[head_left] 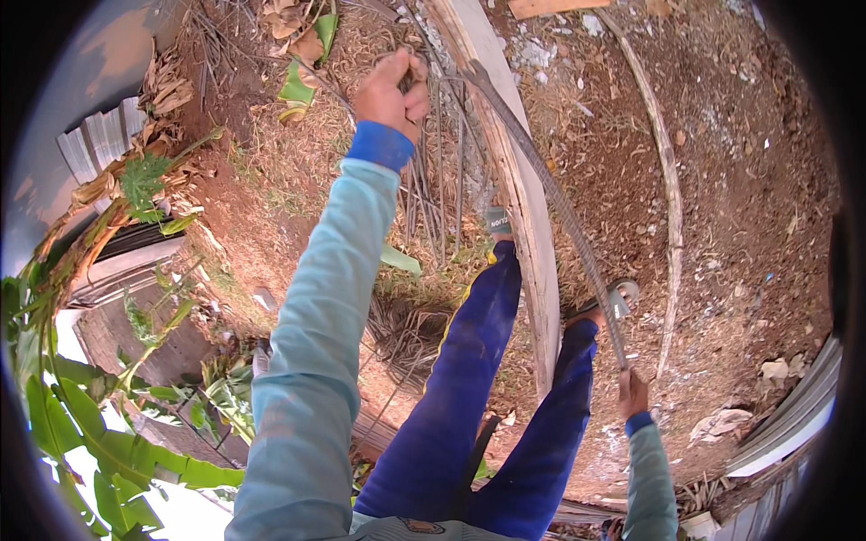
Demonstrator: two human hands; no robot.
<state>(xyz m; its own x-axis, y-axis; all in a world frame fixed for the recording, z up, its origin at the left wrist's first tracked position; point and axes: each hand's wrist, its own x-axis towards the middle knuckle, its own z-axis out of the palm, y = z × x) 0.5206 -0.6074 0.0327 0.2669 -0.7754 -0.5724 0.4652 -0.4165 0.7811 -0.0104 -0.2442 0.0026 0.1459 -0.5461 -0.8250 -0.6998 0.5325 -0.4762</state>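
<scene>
My left hand is closed near the top centre, among thin dark sticks; what its fingers hold is unclear. My right hand, lower right, grips the end of a long, dark, rough narrow strip, which slants up across a pale, split wooden beam to its upper part. My legs in blue trousers and sandalled feet are on either side of the beam.
A curved pale branch lies on leaf-littered soil at the right. Banana leaves fill the lower left, beside a grey wall and corrugated sheet. More metal sheets lie at the right edge.
</scene>
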